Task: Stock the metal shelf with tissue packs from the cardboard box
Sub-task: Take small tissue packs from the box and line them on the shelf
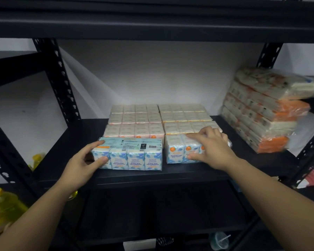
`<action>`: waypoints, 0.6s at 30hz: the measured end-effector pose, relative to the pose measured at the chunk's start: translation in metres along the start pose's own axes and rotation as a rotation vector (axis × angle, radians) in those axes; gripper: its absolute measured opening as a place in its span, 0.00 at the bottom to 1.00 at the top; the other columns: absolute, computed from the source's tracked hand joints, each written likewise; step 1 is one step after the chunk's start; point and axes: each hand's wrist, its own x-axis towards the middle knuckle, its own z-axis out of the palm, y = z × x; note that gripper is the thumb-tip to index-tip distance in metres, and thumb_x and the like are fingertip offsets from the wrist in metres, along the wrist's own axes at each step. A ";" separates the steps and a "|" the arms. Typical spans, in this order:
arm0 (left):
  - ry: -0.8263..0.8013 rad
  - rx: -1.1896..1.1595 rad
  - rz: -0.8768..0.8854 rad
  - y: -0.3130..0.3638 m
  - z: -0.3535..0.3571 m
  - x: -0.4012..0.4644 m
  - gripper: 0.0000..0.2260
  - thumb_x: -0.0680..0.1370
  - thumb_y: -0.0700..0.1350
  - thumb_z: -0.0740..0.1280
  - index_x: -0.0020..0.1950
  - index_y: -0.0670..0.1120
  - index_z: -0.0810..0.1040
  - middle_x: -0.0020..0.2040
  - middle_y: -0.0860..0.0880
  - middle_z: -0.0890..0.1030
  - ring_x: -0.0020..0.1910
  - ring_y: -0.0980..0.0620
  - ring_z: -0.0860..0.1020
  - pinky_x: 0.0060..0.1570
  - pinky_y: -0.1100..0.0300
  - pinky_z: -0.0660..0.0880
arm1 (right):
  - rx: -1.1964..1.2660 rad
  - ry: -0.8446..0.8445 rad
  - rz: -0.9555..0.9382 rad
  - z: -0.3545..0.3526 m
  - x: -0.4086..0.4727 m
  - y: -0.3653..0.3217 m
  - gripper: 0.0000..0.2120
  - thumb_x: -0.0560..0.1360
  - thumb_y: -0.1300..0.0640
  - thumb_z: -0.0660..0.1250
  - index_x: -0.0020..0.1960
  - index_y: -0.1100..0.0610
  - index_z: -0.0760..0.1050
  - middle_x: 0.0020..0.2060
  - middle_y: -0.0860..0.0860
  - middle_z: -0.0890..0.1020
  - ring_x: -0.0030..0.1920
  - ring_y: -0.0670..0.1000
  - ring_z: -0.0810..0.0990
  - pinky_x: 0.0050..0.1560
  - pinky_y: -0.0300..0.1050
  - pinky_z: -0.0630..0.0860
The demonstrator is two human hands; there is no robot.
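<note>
Placing step, front row of the black metal shelf (pixel 170 175). Left hand (pixel 83 163), at about 8 o'clock from the shelf centre, gripped the left end of a blue-and-white plastic-wrapped tissue pack (pixel 132 153), fingers over the top and thumb on the front face; that pack's long axis ran 9 to 3 o'clock, its print upside down to the wearer, barcode panel up. Right hand (pixel 211 150), at 4 o'clock, lay over a second blue-and-white tissue pack with orange dots (pixel 178 151), fingers curled over its top, thumb on the front; long axis likewise 9 to 3, print upright. Both packs sat just in front of the pale rows of stocked packs (pixel 158 120). A stack of orange-trimmed bundles (pixel 261 113) stood at 3 o'clock. Cardboard box not in view. Next move judged: push both packs back flush, close the gap between them, release.
</note>
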 end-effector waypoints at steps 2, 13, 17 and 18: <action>-0.003 -0.007 -0.005 0.000 0.000 -0.001 0.25 0.72 0.56 0.76 0.68 0.67 0.76 0.57 0.63 0.84 0.56 0.62 0.82 0.54 0.58 0.79 | -0.001 0.001 0.000 0.000 -0.001 -0.001 0.37 0.71 0.29 0.71 0.77 0.33 0.64 0.64 0.44 0.65 0.66 0.48 0.61 0.68 0.51 0.56; 0.064 -0.049 0.031 0.018 -0.003 -0.012 0.32 0.70 0.53 0.80 0.71 0.68 0.73 0.62 0.58 0.83 0.62 0.58 0.81 0.63 0.50 0.79 | 0.043 -0.102 0.015 -0.016 -0.008 -0.005 0.45 0.65 0.18 0.61 0.78 0.35 0.62 0.67 0.43 0.67 0.68 0.50 0.64 0.71 0.53 0.58; 0.212 -0.057 0.070 0.051 -0.018 -0.007 0.43 0.70 0.52 0.82 0.78 0.68 0.61 0.55 0.53 0.86 0.55 0.56 0.85 0.57 0.54 0.79 | 0.088 0.007 0.042 -0.015 -0.014 -0.024 0.43 0.67 0.19 0.58 0.75 0.40 0.67 0.67 0.45 0.72 0.70 0.51 0.67 0.70 0.53 0.60; 0.227 -0.064 0.094 0.061 -0.022 -0.004 0.43 0.69 0.53 0.82 0.77 0.65 0.62 0.55 0.54 0.86 0.55 0.55 0.85 0.56 0.51 0.79 | 0.095 0.045 0.027 -0.016 -0.014 -0.035 0.42 0.67 0.19 0.57 0.74 0.41 0.69 0.67 0.45 0.73 0.70 0.51 0.67 0.69 0.53 0.61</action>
